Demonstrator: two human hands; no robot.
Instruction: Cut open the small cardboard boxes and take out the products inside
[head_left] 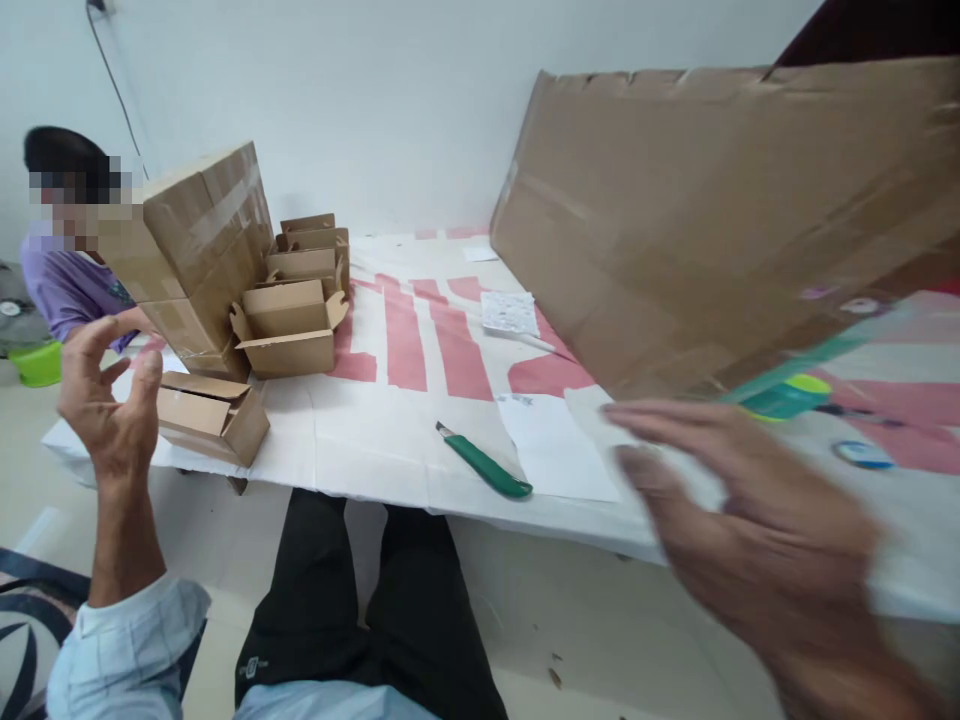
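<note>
My left hand (112, 400) is raised at the left, fingers curled and apart from the thumb, with nothing between them. Just right of it, a small closed-up carton (214, 415) lies at the table's front edge. My right hand (757, 530), blurred by motion, hovers over the table's front right with thumb and fingers apart and nothing visible between them. Left of this hand lie a sheet of white paper (559, 450) and a green utility knife (487, 465), its blade end pointing to the back left.
Several open cartons (289, 325) stand beside a stack of taped boxes (202, 240). A large cardboard piece (697, 210) leans at the right, near a teal-and-yellow tape roll (791, 397). A small white pad (510, 313) lies mid-table. Another person (71, 270) is at the far left.
</note>
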